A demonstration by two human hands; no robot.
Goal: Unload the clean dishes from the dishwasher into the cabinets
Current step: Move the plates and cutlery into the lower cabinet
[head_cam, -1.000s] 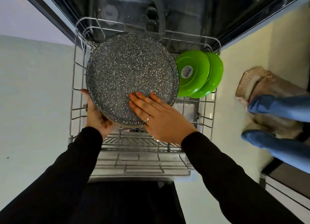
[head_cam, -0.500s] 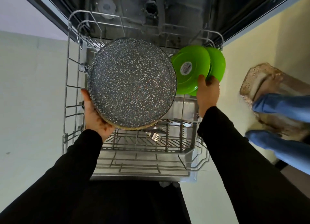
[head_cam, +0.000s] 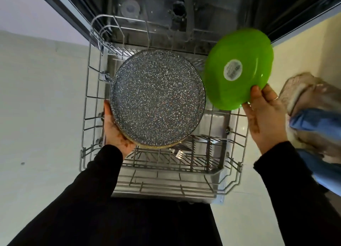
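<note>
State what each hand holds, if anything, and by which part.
The left hand holds the speckled grey plate by its lower-left rim. The right hand holds the green plates by their lower-right edge.

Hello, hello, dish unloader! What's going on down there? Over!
Left hand gripping speckled grey plate, lifted over dishwasher rack. Right hand holding green plate by its rim. Fork left in rack. Nothing in the way.

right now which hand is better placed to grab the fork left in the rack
Neither is free: the left hand holds the speckled plate, the right hand the green plates. The fork lies just below the speckled plate, nearer the left hand, so left, probably, once emptied.
</note>
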